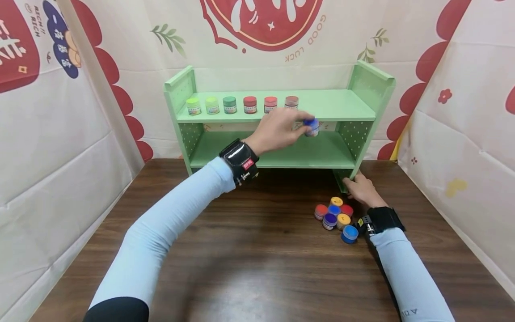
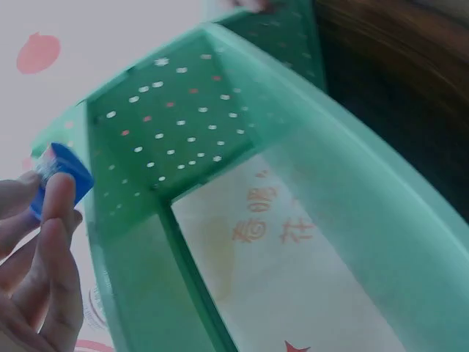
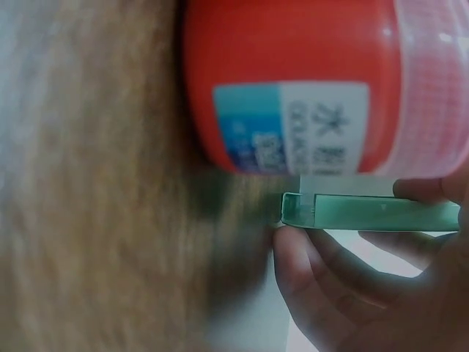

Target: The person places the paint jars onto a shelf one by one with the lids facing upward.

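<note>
In the head view my left hand (image 1: 277,129) pinches a small blue paint jar (image 1: 311,127) between thumb and fingers, in front of the upper board's edge on a green two-tier shelf (image 1: 217,145). The left wrist view also has this jar (image 2: 64,176) at the fingertips, beside the shelf. At the shelf's lower right, my right hand (image 1: 364,190) grips the bottom of the side panel. The right wrist view has thumb and fingers on either side of the green panel edge (image 3: 381,213), with a red paint jar (image 3: 293,51) close to the camera.
On the upper board stands a row of green, red and brown paint jars (image 1: 230,105). Several more jars, red, yellow and blue, cluster on the wooden table (image 1: 241,250) near my right wrist, with a blue one (image 1: 349,234) nearest. Printed cloth (image 1: 100,147) encloses the sides and back.
</note>
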A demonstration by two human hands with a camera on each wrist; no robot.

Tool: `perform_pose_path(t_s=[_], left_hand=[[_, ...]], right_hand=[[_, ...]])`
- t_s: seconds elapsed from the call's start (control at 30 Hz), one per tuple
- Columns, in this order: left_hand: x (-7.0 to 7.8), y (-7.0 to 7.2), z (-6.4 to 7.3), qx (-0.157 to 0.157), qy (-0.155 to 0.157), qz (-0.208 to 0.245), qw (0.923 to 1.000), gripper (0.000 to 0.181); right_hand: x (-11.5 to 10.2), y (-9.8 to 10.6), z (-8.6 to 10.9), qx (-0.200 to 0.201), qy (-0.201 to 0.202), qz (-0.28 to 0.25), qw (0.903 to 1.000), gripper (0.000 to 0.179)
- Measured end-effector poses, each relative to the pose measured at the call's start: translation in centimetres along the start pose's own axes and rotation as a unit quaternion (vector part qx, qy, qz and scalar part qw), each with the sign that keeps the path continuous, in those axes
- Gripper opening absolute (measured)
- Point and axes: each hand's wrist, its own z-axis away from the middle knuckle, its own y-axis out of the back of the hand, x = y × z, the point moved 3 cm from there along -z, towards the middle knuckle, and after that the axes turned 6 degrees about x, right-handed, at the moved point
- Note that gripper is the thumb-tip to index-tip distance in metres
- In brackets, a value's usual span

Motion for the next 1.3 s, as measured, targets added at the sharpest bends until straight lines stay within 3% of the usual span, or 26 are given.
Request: perform_pose_path(t_s=[0.13,0.27,0.53,0.83,1.13,1.2,1.3], left_hand=[[0.0,1.1,-2.0,0.008,0.035,-0.016,0.9992,0.039],[-0.2,1.4,-3.7,-0.001,0.066,-0.058,0.9961,0.035],[0.3,0.3,-5.5,-0.019,0.058,-0.129,0.9898,0.024],[0.5,0.0,-5.9,-0.021,0.089,-0.163,0.9824,0.019],[0.8,0.2,-5.8,-0.028,0.100,-0.154,0.9827,0.017],[0.8,0.2,-5.3,-0.017,0.093,-0.140,0.9856,0.027],[0.7,0.1,-4.2,0.025,0.071,-0.116,0.9905,0.042]], right_hand=[[-0.1,0.0,0.0,0.001,-0.003,-0.001,1.0000,0.058],[0.0,0.0,0.0,0.005,-0.001,0.000,1.0000,0.057],[0.3,-0.3,0.2,-0.010,-0.009,-0.003,0.9999,0.057],[0.0,0.0,0.2,-0.004,0.001,0.003,1.0000,0.054],[0.2,0.0,0.0,-0.009,0.000,0.001,1.0000,0.056],[0.2,0.0,0.0,-0.010,0.001,-0.001,1.0000,0.057],[0.2,0.0,0.0,-0.006,0.003,0.000,1.0000,0.057]])
